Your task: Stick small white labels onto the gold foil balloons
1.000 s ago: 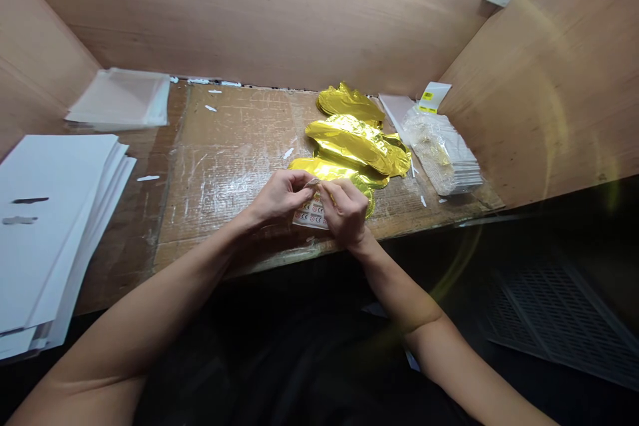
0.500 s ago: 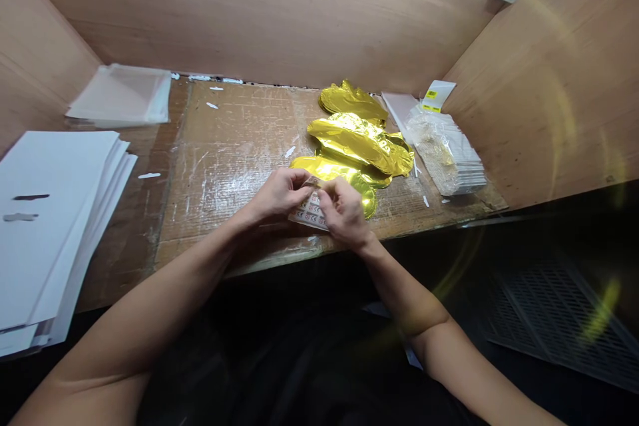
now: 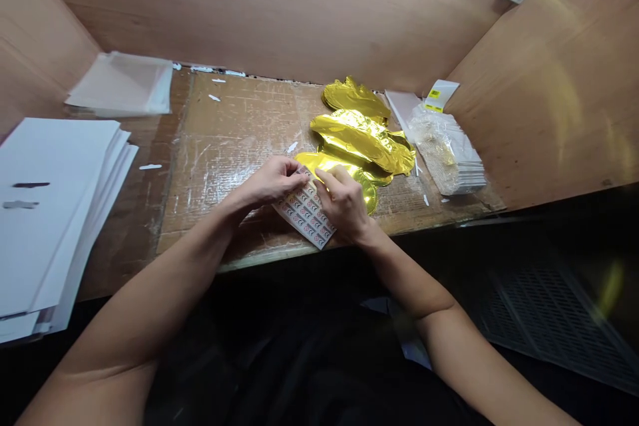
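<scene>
A sheet of small printed stickers point(image 3: 308, 215), white with CE marks and red symbols, hangs tilted over the front of the bench. My left hand point(image 3: 274, 181) pinches its upper edge between thumb and fingers. My right hand point(image 3: 344, 203) is closed at the sheet's right side, thumb and forefinger near its top corner; whether a loose sticker is between those fingertips I cannot make out. Just behind the hands lie flat gold foil balloons point(image 3: 357, 140) in an overlapping pile. Another gold foil stack point(image 3: 355, 97) sits behind them.
White cards point(image 3: 60, 200) with slots are stacked at the left, with clear plastic bags point(image 3: 124, 83) behind. On the right stands a row of packed white pieces point(image 3: 449, 153) in clear wrap. Wooden walls point(image 3: 249, 6) enclose the bench; paper scraps point(image 3: 150, 166) lie scattered.
The sticker sheet has turned and more of it shows below my hands. My right hand's fingers have shifted away from my left fingertips. The view has moved slightly.
</scene>
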A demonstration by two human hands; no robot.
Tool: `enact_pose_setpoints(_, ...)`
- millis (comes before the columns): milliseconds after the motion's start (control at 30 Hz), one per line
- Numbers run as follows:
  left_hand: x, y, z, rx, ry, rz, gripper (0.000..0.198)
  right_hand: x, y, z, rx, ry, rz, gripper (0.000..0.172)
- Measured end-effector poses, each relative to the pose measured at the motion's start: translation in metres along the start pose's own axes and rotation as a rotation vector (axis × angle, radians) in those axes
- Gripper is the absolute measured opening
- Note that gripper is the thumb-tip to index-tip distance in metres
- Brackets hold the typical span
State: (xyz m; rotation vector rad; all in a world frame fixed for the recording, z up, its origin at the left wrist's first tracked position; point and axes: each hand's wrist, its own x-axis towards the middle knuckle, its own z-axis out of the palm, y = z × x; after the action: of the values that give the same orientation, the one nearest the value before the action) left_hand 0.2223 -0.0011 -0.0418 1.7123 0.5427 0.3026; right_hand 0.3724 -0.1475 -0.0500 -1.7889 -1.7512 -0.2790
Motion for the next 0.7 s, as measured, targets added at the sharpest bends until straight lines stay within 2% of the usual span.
enact_pose_setpoints(133,-0.001,0.002,0.001,-0.053,-0.042,0.010,0.026,-0.002,-0.003,0.010,-0.013,-0.010,-0.015,0.030)
enact_pose_setpoints(267,0.001,0.001,0.001,-0.056,-0.061,0.036,0.029,0.001,-0.003,0.011,0.010,0.056,0.041,0.025)
enact_pose_setpoints(433,0.000,0.002,0.002,-0.053,-0.060,0.068,0.031,0.004,-0.006,0.012,-0.007,0.017,0.055,0.025)
enact_pose_setpoints(567,-0.002,0.002,0.001,-0.049,-0.078,0.087,0.023,0.005,-0.007,0.013,0.029,0.020,0.082,0.022)
enact_pose_setpoints(700,-0.001,0.000,0.001,-0.065,-0.156,0.116,0.015,0.003,-0.013,0.017,0.116,0.045,0.169,0.016)
